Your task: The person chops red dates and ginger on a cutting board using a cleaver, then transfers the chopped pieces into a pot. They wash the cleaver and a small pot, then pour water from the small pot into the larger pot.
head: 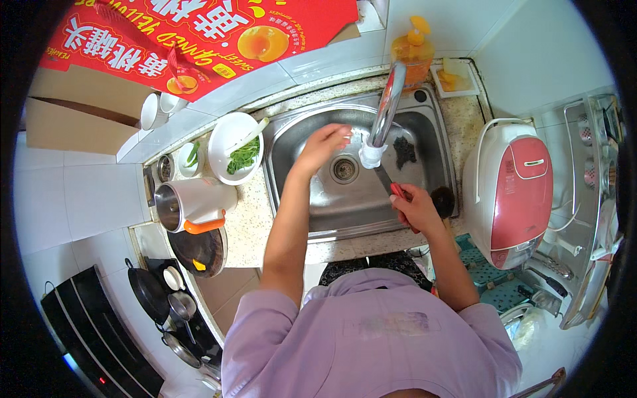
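Observation:
My right hand (415,208) is closed around the red handle of a knife (385,180) over the right part of a stainless steel sink (348,209). The knife's blade points up and left, and its far end lies under the cloth-wrapped spout of a chrome faucet (388,107). My left hand (324,148) is raised over the sink, left of the faucet, fingers bent towards it, and I see nothing held in it. The metal drain (344,169) lies between the hands. A dark scouring pad (404,152) rests on the basin's right side.
Left of the sink stand a white bowl (220,149) with leafy greens, a pitcher (206,201) with an orange handle and a round cutting board (221,253). A soap bottle (412,57) stands behind the faucet. To the right is a red and white rice cooker (522,194).

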A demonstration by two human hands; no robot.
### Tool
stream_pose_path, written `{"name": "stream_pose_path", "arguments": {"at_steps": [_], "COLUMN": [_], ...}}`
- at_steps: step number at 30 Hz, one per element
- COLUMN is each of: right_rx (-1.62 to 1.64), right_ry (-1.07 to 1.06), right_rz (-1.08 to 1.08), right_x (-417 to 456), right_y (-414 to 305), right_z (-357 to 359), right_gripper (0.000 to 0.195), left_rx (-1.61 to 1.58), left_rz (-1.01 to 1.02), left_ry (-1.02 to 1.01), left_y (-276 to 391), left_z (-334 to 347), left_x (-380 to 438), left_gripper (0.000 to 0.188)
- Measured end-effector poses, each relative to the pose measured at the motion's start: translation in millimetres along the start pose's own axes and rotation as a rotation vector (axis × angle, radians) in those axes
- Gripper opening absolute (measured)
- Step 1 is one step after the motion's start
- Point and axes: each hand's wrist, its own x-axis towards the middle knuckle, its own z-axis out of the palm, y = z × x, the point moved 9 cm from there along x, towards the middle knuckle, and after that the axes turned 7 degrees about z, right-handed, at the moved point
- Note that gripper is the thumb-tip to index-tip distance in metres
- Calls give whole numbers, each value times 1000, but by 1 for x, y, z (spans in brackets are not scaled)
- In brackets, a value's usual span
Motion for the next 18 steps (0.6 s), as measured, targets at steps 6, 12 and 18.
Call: {"name": "stream_pose_path", "arguments": {"at_steps": [6,12,18], "right_rx": [-703,-441,-84], "right_ry": [377,345,211], "right_rz": [-241,-219,18], "right_x": [48,6,-3], "right_y": [51,32,45], "right_z": [10,5,28], "right_gripper": [29,35,26], "left_rx": [-581,1029,1246], "left_rz": [-388,-450,-334], "left_ry": [138,-145,-179], "left_y": [-187,-144,-191], "left_z": [-32,-19,-33], "left_x": [-72,-95,-115], "left_gripper": [44,47,57]}}
